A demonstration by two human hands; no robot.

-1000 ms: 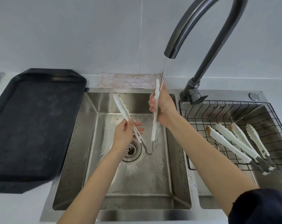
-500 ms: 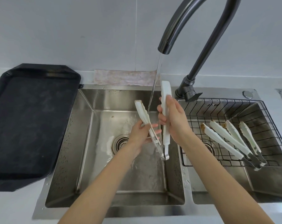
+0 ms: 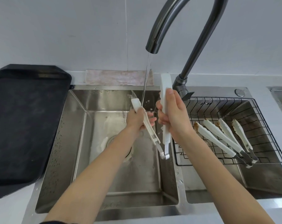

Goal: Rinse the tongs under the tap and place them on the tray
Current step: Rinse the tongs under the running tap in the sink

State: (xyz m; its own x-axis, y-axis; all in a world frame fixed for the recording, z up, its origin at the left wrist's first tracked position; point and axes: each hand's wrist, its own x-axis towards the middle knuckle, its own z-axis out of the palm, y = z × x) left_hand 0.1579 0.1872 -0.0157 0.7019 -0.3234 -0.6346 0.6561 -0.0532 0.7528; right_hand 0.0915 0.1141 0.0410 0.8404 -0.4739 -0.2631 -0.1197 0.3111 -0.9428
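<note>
**Rinse step underway, tray still waiting**

Tongs held spread in a V over the left sink basin, hinge end down. Left hand has its grip wrapped round the left arm of the tongs; right hand curls fingers round the right arm, thumb up along it. Water from the tap falls between the two arms and hits near the left hand, w/ splash visible.

Judgement: mid-rinse, placing not yet begun. Next move prob. needs both arms turned through the stream, then a carry left to the black tray on the bench, w/ dripping likely on the way. Two more pairs of tongs, stained at the tips, lie in the wire rack at right.
</note>
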